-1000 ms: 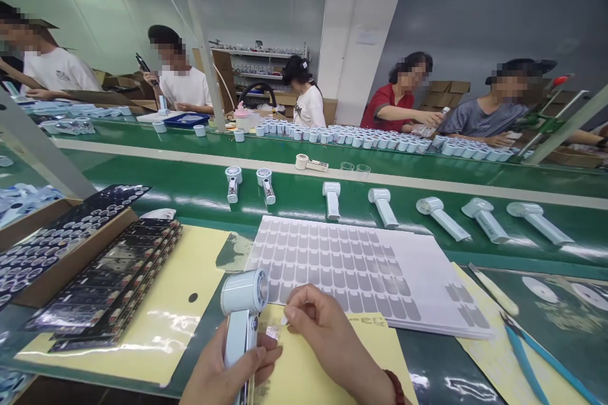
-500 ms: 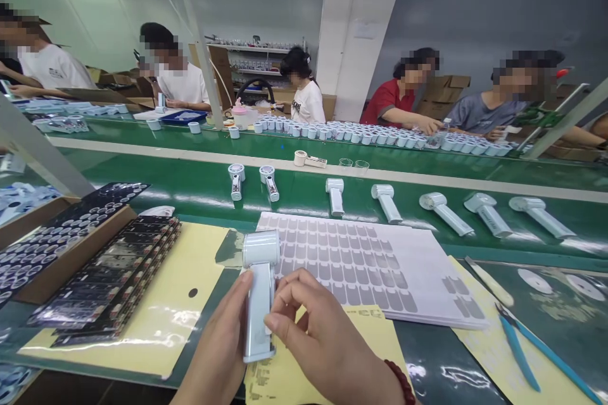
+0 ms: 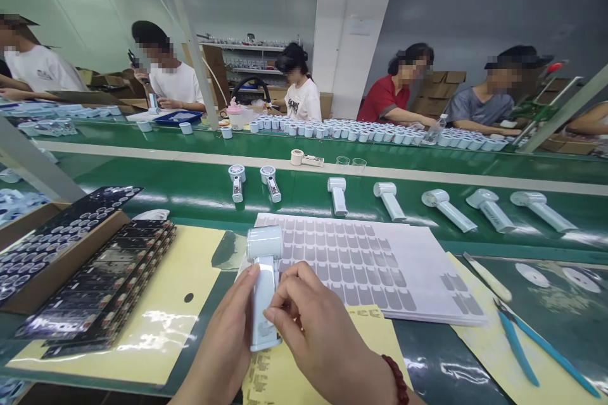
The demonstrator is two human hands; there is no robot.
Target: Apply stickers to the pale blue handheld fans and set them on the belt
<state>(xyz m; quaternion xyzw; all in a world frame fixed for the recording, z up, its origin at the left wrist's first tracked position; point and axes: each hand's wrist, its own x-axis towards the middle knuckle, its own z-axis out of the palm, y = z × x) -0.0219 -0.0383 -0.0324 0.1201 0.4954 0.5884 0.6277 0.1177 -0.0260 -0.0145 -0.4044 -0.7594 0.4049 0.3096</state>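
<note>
My left hand (image 3: pixel 227 342) grips the handle of a pale blue handheld fan (image 3: pixel 264 278), held upright above the bench edge with its round head on top. The fingers of my right hand (image 3: pixel 313 329) are curled, with thumb and forefinger pressed against the lower handle. Whether a sticker is under the fingertips I cannot make out. Just behind the fan lies a white sheet of grey stickers (image 3: pixel 361 262). Under my hands is a yellow backing sheet (image 3: pixel 294 373).
Several finished fans (image 3: pixel 446 209) lie on the green conveyor belt (image 3: pixel 190 183). A cardboard box with black label sheets (image 3: pixel 61 247) sits at left, blue cutters (image 3: pixel 517 348) and a white tool (image 3: pixel 489 277) at right. Several people work across the belt behind rows of small white parts (image 3: pixel 361 133).
The fan was turned from head-facing to back-facing and raised upright. My right hand moved from pinching a small sticker beside it to pressing on the handle.
</note>
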